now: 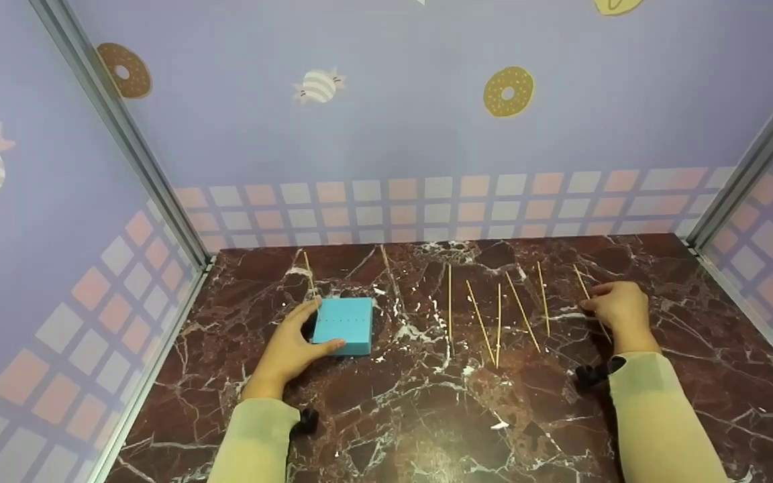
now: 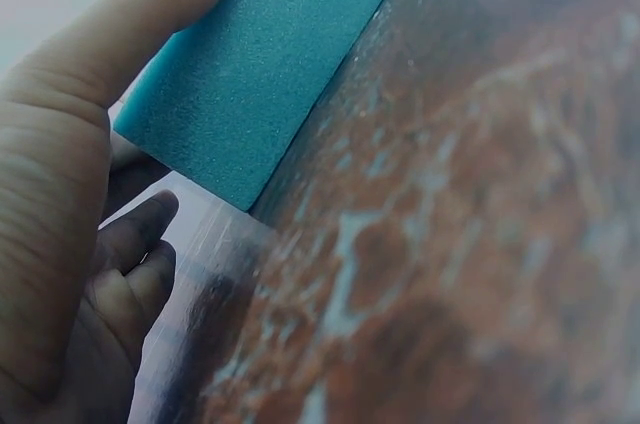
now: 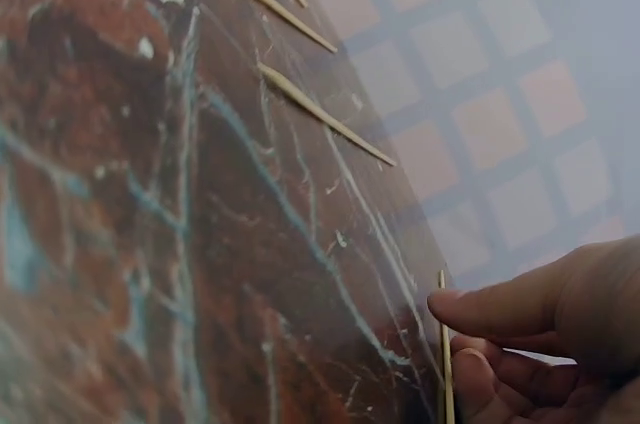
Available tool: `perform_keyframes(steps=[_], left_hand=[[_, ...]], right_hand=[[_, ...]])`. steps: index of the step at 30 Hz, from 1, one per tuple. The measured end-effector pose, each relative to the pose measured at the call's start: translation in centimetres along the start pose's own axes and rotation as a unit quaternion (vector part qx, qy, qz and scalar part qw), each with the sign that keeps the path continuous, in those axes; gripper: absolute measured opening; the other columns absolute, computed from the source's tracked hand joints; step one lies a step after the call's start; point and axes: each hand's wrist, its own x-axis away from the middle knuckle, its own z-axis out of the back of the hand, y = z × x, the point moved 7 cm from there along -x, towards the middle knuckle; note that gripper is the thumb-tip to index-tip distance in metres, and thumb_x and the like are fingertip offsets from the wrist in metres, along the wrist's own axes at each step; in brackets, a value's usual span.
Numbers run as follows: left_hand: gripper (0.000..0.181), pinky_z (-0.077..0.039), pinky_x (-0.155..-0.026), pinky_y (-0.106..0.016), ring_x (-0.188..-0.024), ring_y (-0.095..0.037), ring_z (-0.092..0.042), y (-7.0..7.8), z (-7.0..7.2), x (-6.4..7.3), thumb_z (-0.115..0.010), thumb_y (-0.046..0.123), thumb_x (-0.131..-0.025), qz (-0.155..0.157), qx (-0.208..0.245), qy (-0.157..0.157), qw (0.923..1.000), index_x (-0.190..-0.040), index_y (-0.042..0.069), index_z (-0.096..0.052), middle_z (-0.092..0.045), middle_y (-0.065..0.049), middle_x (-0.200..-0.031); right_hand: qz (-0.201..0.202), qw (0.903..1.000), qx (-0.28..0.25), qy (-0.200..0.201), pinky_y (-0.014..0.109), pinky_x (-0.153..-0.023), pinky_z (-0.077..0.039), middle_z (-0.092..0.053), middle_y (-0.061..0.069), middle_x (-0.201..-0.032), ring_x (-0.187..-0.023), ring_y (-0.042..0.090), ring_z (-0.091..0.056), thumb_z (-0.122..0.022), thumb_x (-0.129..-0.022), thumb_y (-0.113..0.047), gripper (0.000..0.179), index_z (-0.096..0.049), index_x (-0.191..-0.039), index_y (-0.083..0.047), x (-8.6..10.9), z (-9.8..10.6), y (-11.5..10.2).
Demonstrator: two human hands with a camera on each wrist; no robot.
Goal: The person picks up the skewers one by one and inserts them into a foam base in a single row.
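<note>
My left hand (image 1: 292, 345) grips a light blue foam block (image 1: 344, 322) on the table, thumb on the near side and fingers round the left and far sides. A row of small dark holes runs across the block's top. One thin wooden stick (image 1: 310, 278) rises from the block's left edge beside the index finger. In the left wrist view the thumb presses the block (image 2: 270, 64). At the right, my right hand (image 1: 620, 310) pinches another thin wooden stick (image 1: 582, 280) between thumb and fingers. That stick (image 3: 446, 344) is low in the right wrist view.
Several similar sticks (image 1: 450, 302) lie spread on the dark red marbled tabletop (image 1: 427, 416) between the hands. Patterned walls (image 1: 413, 134) enclose the table at the back and both sides, with metal posts (image 1: 125, 134) at the corners.
</note>
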Motion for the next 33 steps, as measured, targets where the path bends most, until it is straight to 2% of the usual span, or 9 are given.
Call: perform_keyframes(steps=[7, 9, 18, 21, 24, 27, 29, 31, 33], left_hand=[[0.112, -0.028, -0.139, -0.075, -0.172, -0.051, -0.029, 0.3, -0.1, -0.1, -0.097, 0.054, -0.088, -0.003, 0.008, -0.002, 1.0000, -0.176, 0.013, -0.042, -0.033, -0.019, -0.186], [0.113, -0.028, -0.139, -0.074, -0.172, -0.051, -0.029, 0.3, -0.1, -0.1, -0.097, 0.054, -0.088, -0.004, 0.009, -0.001, 1.0000, -0.176, 0.013, -0.042, -0.033, -0.019, -0.186], [0.113, -0.028, -0.139, -0.074, -0.172, -0.050, -0.029, 0.2, -0.1, 0.0, -0.098, 0.055, -0.087, 0.000, 0.009, -0.001, 1.0000, -0.176, 0.013, -0.042, -0.034, -0.019, -0.186], [0.113, -0.027, -0.139, -0.074, -0.173, -0.050, -0.029, 0.1, 0.0, 0.0, -0.097, 0.056, -0.087, 0.000, 0.009, -0.002, 1.0000, -0.176, 0.014, -0.042, -0.033, -0.019, -0.186], [0.114, -0.026, -0.139, -0.074, -0.173, -0.050, -0.029, 0.1, 0.0, 0.0, -0.097, 0.056, -0.087, 0.000, 0.008, -0.001, 1.0000, -0.176, 0.014, -0.042, -0.033, -0.019, -0.186], [0.113, -0.028, -0.139, -0.074, -0.173, -0.050, -0.029, 0.0, 0.0, 0.0, -0.097, 0.057, -0.087, 0.001, 0.006, -0.001, 1.0000, -0.176, 0.014, -0.042, -0.033, -0.018, -0.186], [0.113, -0.029, -0.138, -0.075, -0.173, -0.050, -0.029, -0.1, -0.1, 0.1, -0.097, 0.056, -0.088, 0.002, 0.006, -0.002, 1.0000, -0.176, 0.014, -0.042, -0.034, -0.017, -0.186], [0.112, -0.030, -0.138, -0.075, -0.172, -0.050, -0.029, -0.2, -0.1, 0.1, -0.096, 0.056, -0.088, 0.002, 0.006, -0.002, 1.0000, -0.176, 0.014, -0.042, -0.034, -0.017, -0.186], [0.111, -0.030, -0.138, -0.075, -0.173, -0.050, -0.029, -0.2, -0.1, 0.1, -0.096, 0.056, -0.088, 0.001, 0.005, -0.002, 1.0000, -0.176, 0.014, -0.042, -0.034, -0.017, -0.186]], right_hand=[[-0.005, 0.9998, 0.015, 0.010, 0.076, -0.126, -0.043, -0.066, 0.038, -0.149, -0.148, 0.068, -0.041, -0.077, -0.105, -0.016, 0.032, -0.082, -0.129, 0.005, -0.1, 0.4, 0.2], [-0.002, 0.9997, 0.020, 0.011, 0.076, -0.126, -0.043, -0.067, 0.038, -0.148, -0.148, 0.068, -0.042, -0.077, -0.104, -0.017, 0.031, -0.083, -0.127, 0.004, -0.1, 0.5, 0.2], [0.011, 0.9990, 0.023, 0.037, 0.066, -0.108, -0.058, -0.073, 0.034, -0.142, -0.133, 0.060, -0.062, -0.073, -0.101, -0.024, 0.036, -0.085, -0.122, 0.002, -0.1, 0.8, 0.1], [0.000, 0.9991, -0.012, 0.040, 0.060, -0.104, -0.062, -0.071, 0.034, -0.146, -0.132, 0.056, -0.066, -0.071, -0.103, -0.028, 0.042, -0.083, -0.127, 0.003, -0.2, 0.9, 0.2], [-0.020, 0.9966, -0.070, 0.038, 0.044, -0.090, -0.067, -0.077, 0.031, -0.137, -0.114, 0.041, -0.075, -0.072, -0.104, -0.028, 0.044, -0.081, -0.131, 0.004, -0.3, 0.8, 0.4], [-0.034, 0.9827, -0.182, 0.013, 0.028, -0.076, -0.068, -0.081, 0.020, -0.107, -0.090, 0.015, -0.079, -0.072, -0.107, -0.019, 0.044, -0.074, -0.141, 0.009, -0.4, 0.2, 0.4], [-0.041, 0.9659, -0.256, -0.007, 0.022, -0.074, -0.069, -0.079, 0.004, -0.094, -0.079, 0.006, -0.079, -0.071, -0.108, -0.010, 0.046, -0.067, -0.148, 0.013, -0.6, -0.3, 0.4], [-0.044, 0.9460, -0.320, -0.027, 0.020, -0.080, -0.069, -0.074, -0.007, -0.093, -0.079, 0.003, -0.080, -0.069, -0.109, 0.000, 0.051, -0.057, -0.156, 0.015, -0.7, -0.7, 0.2], [-0.045, 0.9374, -0.343, -0.035, 0.019, -0.084, -0.069, -0.072, -0.009, -0.097, -0.082, 0.002, -0.080, -0.067, -0.108, 0.005, 0.056, -0.052, -0.161, 0.014, -0.7, -0.9, 0.1]])
